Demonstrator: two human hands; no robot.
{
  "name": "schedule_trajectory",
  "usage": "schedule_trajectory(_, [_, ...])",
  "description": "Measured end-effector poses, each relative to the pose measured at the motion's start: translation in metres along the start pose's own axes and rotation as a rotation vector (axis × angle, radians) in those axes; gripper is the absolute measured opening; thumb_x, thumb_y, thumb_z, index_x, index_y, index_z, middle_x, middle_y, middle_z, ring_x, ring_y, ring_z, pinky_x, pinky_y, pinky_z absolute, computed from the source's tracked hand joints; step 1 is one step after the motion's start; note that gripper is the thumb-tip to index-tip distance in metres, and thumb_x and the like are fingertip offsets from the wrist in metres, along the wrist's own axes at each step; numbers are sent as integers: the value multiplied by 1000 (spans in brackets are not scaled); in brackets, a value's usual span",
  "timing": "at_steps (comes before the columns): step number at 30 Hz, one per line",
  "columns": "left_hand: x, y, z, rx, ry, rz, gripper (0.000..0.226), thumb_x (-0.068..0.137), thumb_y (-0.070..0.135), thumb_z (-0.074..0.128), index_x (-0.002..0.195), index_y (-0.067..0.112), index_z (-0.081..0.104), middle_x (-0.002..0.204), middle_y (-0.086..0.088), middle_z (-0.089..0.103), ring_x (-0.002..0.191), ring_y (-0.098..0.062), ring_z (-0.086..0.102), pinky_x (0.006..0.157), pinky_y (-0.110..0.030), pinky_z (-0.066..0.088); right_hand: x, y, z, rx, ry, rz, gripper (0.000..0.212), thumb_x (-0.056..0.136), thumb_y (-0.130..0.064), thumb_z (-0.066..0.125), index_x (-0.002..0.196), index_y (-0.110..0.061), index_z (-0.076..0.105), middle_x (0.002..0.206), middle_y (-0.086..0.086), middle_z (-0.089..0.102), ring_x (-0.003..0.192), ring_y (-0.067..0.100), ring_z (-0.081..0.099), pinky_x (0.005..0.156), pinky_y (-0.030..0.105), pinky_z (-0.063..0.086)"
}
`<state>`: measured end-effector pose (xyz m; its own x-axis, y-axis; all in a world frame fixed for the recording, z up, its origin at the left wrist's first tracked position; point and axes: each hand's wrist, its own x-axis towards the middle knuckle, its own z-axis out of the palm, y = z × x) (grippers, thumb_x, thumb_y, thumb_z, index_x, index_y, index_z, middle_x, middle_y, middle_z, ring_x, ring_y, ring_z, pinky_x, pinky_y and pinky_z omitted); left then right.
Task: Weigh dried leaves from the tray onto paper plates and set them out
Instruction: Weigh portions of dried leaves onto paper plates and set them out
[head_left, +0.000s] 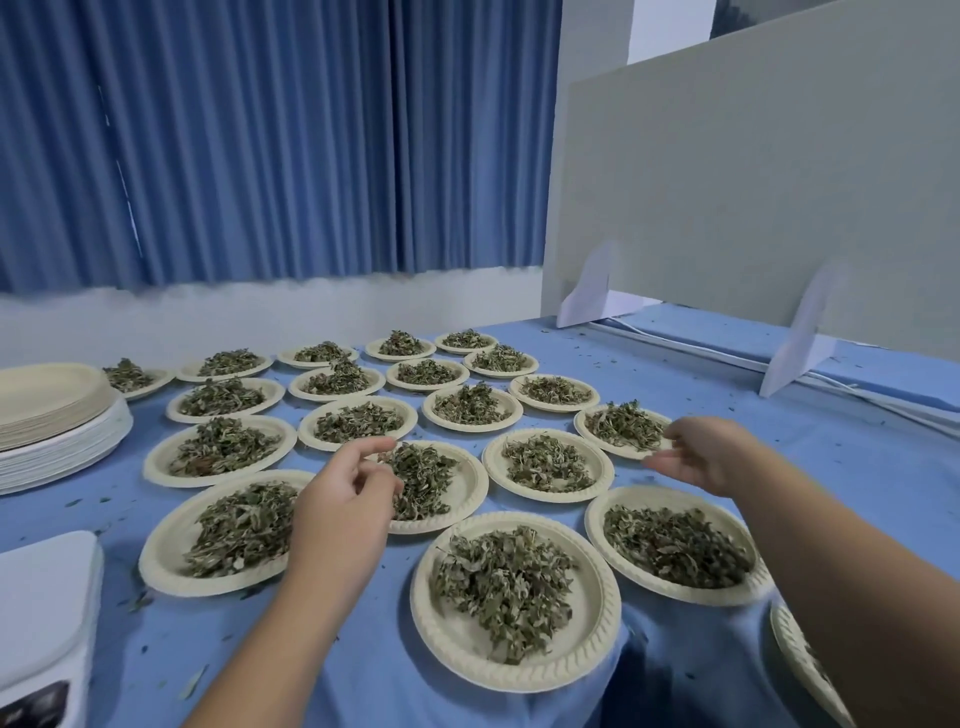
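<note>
Several cream paper plates, each with a heap of dried green leaves, lie in rows on the blue tablecloth (519, 696). My left hand (343, 499) hovers with loosely curled fingers over the near edge of a middle plate (467, 488), holding nothing that I can see. My right hand (701, 452) reaches out with straight fingers to the near rim of a plate on the right (589, 418); its fingertips lie at that rim. The closest filled plate (431, 623) sits between my forearms. No tray of leaves is in view.
A tall stack of empty paper plates (52, 415) stands at the left edge. A white scale (41, 613) is at the bottom left corner. A grey divider board (753, 208) on white feet and a white cable (883, 405) border the right. Leaf crumbs dot the cloth.
</note>
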<state>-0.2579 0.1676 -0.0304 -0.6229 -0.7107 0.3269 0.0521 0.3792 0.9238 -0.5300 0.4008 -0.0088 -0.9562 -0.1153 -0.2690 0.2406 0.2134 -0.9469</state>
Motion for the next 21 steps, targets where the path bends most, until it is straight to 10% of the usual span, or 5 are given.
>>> schedule_trajectory(8, [-12,23,-70,-135,73,34,27,94,10,50,95,30,68,64,11,64,48,-6,51,45,-18,40,-94,-29,110,210,-466,-84,21,95,1,48,115,6,46,80,29,70,74,35,73,53,34,57])
schedule_trajectory(17, [-36,-1,-293,310,283,-1,33,94,10,53,81,34,71,70,3,67,52,-18,51,58,-31,41,-201,-47,254,142,-818,-95,26,92,2,54,117,9,49,81,25,67,77,36,72,60,36,59])
schedule_trajectory(21, [-55,-31,-340,530,389,-77,25,93,11,55,83,29,68,69,-1,68,57,-21,57,45,-14,34,-237,-47,310,94,-914,-104,20,93,2,54,111,8,51,86,25,65,71,35,71,57,37,60])
